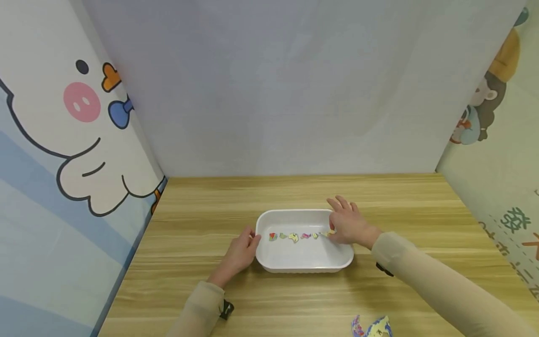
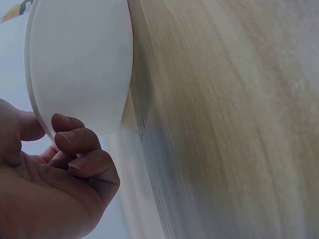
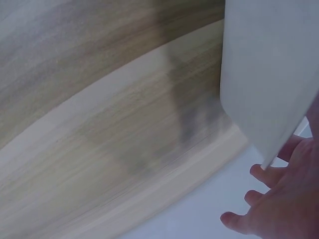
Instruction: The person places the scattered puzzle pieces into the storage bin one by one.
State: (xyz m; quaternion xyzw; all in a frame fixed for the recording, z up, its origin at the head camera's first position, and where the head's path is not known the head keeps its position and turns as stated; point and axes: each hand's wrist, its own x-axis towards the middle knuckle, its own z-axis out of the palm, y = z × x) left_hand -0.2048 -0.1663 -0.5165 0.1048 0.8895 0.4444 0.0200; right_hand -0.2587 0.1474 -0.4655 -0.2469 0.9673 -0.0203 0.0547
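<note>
Pinched the tray (image 1: 301,256), laid lengthwise left-to-right, with the left hand (image 1: 240,252); seemingly pinched a yellow scrap (image 1: 328,233) with the right hand (image 1: 351,227).

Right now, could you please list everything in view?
table: one, yellow-brown, foreground
tray: one, white, on table
small pieces: about six, multicoloured, row inside tray
scraps: apparently two, multicoloured, head view's bottom
backdrop: one, pale grey, behind table
printed panels: two, blue-white and pale green, either side
sleeves: two, beige, both forearms
wrist devices: two, black, at cuffs
left hand: one, bare, gripping tray's left rim
right hand: one, bare, over tray's right end
</note>
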